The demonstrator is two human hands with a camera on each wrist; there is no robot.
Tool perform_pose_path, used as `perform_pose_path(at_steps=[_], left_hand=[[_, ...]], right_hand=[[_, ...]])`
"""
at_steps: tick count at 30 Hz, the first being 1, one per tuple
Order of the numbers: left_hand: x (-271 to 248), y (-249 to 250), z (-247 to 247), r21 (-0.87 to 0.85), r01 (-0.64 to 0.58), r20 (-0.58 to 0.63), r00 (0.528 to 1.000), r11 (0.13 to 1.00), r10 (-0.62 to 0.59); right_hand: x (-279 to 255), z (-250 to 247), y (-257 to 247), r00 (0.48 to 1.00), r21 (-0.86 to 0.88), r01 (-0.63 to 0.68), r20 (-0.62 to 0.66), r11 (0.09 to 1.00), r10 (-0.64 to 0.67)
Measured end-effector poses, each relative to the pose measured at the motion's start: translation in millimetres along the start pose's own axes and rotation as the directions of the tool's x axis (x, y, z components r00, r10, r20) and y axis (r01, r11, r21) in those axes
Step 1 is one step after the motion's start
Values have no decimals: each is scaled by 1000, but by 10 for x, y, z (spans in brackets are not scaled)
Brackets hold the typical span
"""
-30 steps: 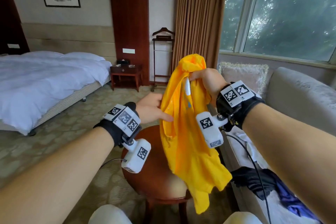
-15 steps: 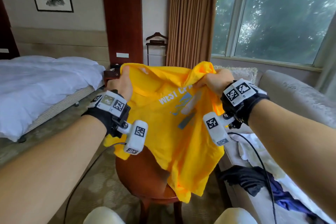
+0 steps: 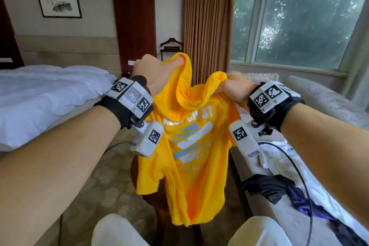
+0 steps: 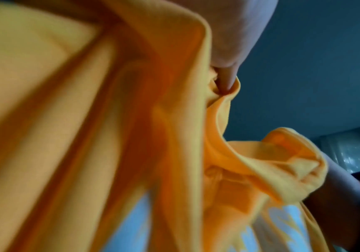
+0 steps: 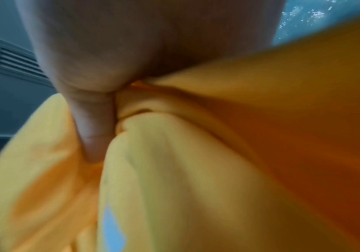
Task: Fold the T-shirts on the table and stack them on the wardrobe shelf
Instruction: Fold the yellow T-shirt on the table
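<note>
A yellow T-shirt (image 3: 191, 158) with white and light-blue print hangs in the air in front of me, above a round wooden table (image 3: 151, 201). My left hand (image 3: 157, 70) grips its upper left part, held a bit higher. My right hand (image 3: 231, 88) grips the upper right part. The collar sags between the hands. In the left wrist view the yellow T-shirt (image 4: 88, 136) fills the frame under my left hand (image 4: 226, 75). In the right wrist view my right hand (image 5: 101, 105) pinches a bunch of the yellow T-shirt (image 5: 196, 170).
More clothes, white (image 3: 279, 162), black (image 3: 265, 187) and purple (image 3: 299, 199), lie on the sofa (image 3: 327, 98) at the right. A bed (image 3: 50, 94) stands at the left. A valet stand (image 3: 171, 44) and curtain (image 3: 207, 20) are behind the shirt.
The left hand took hold of the shirt and pulled it out sideways from a bunch. Now both hands stand closer together, the left one higher, and the shirt hangs with its print facing me.
</note>
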State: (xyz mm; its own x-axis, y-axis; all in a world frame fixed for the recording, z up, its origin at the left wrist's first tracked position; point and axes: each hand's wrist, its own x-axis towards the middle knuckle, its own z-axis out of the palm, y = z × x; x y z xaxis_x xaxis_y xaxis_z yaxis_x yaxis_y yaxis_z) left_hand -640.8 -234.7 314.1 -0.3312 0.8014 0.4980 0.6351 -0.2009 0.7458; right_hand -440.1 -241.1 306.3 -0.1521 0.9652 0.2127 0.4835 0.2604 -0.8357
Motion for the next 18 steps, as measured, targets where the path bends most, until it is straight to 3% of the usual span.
perform_pose_path(at_steps=[5, 10, 15, 18], left_hand=[[-143, -82, -141, 272, -57, 27, 998, 961, 52], [-107, -401, -87, 546, -29, 35, 999, 838, 11], [200, -936, 301, 603, -36, 153, 986, 797, -71], [343, -1218, 570, 685, -45, 246, 954, 727, -173]], right_hand=[[32, -45, 108, 997, -107, -53, -63, 993, 46], [265, -25, 515, 940, -119, -267, -249, 956, 232], [605, 145, 1031, 893, -91, -403, -257, 911, 370], [814, 254, 1317, 839, -45, -494, -286, 869, 462]])
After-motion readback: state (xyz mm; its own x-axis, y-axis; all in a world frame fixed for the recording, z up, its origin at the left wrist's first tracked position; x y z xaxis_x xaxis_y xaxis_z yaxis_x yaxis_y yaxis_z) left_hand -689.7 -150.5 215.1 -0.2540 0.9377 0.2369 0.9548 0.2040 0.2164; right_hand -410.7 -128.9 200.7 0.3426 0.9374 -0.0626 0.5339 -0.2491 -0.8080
